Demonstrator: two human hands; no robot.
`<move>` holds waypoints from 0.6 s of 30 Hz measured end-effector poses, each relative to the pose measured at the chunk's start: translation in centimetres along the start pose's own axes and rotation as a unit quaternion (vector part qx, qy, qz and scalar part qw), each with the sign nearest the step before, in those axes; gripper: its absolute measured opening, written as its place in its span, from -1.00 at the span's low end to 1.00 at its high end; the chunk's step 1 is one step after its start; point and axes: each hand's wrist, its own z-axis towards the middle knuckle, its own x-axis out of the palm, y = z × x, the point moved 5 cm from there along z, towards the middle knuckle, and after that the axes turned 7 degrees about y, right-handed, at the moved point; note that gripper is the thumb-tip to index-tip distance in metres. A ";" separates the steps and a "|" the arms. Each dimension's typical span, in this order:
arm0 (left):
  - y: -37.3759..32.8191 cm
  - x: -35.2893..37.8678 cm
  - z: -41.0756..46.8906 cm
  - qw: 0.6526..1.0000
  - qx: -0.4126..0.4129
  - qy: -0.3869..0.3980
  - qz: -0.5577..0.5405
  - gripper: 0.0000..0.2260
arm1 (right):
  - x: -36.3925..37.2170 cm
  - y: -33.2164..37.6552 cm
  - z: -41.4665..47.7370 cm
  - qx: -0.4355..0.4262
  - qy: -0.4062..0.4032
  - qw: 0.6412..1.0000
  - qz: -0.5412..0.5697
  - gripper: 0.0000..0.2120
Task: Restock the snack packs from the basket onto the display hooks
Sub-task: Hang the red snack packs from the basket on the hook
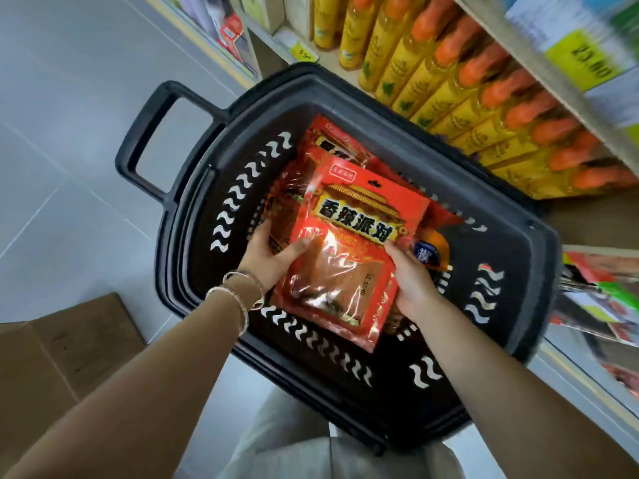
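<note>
Both hands, left (266, 257) & right (411, 278), grip glossy red crinkly plastic snack pack (349, 257) mid-frame, over black slotted plastic basket (518, 292) w/ more packs.

Red snack pack (349, 250): held over black basket (518, 271), left hand (268, 257) gripping one edge, right hand (411, 281) the other.
More red packs (328, 140): in basket, beneath and beyond both hands.
Bracelets (242, 295): on left wrist.
Orange-capped yellow bottles (466, 98): shelf row, beyond right hand.
Cardboard box (69, 347): on floor, left of left forearm.
</note>
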 end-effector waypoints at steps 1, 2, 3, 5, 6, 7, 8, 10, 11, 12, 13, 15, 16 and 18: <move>-0.2 0.5 0.3 0.998 -0.024 0.063 0.009 -0.21 | -0.1 0.3 -0.3 0.004 0.017 1.000 -0.015 -0.51; -0.3 1.0 0.5 0.992 -0.041 0.115 0.030 -0.30 | -0.1 0.5 -0.4 0.005 0.033 0.999 -0.029 -0.61; -0.4 1.5 0.8 0.988 -0.052 0.140 0.047 -0.45 | 0.0 0.5 -0.4 0.006 0.048 0.998 -0.034 -0.64; -0.5 1.7 1.7 0.993 -0.054 0.098 0.034 -0.70 | 0.1 0.6 0.1 0.002 0.060 0.997 -0.044 -0.55; -0.4 1.5 2.1 0.997 -0.053 0.048 0.034 -0.77 | -0.1 0.9 0.6 -0.020 0.044 0.996 -0.079 -0.54; -0.1 1.2 2.3 0.997 -0.054 0.002 0.052 -0.80 | -0.6 1.4 1.0 -0.054 0.001 0.990 -0.128 -0.56; 0.3 0.9 2.4 0.994 -0.064 -0.033 0.080 -0.79 | -1.5 2.0 1.6 -0.088 -0.062 0.980 -0.165 -0.57; 1.6 0.4 2.5 0.985 -0.102 -0.074 0.120 -0.71 | -3.3 2.6 2.9 -0.102 -0.166 0.967 -0.165 -0.56; 2.3 0.2 2.4 0.981 -0.120 -0.085 0.124 -0.68 | -3.9 2.6 3.8 -0.076 -0.188 0.968 -0.149 -0.52; 2.8 0.0 2.4 0.979 -0.134 -0.092 0.122 -0.67 | -4.2 2.3 4.7 -0.039 -0.196 0.971 -0.128 -0.45; 3.3 -0.1 2.5 0.978 -0.143 -0.100 0.117 -0.66 | -4.4 2.0 5.6 -0.003 -0.202 0.973 -0.113 -0.34; 3.9 -0.4 2.6 0.974 -0.154 -0.113 0.123 -0.66 | -4.5 1.7 7.0 0.039 -0.215 0.967 -0.132 -0.14; 4.0 -0.4 2.6 0.972 -0.157 -0.118 0.130 -0.67 | -4.5 1.6 7.4 0.045 -0.224 0.962 -0.152 -0.11; 4.3 -0.4 2.5 0.970 -0.161 -0.123 0.133 -0.67 | -4.4 1.6 7.8 0.022 -0.233 0.961 -0.150 -0.25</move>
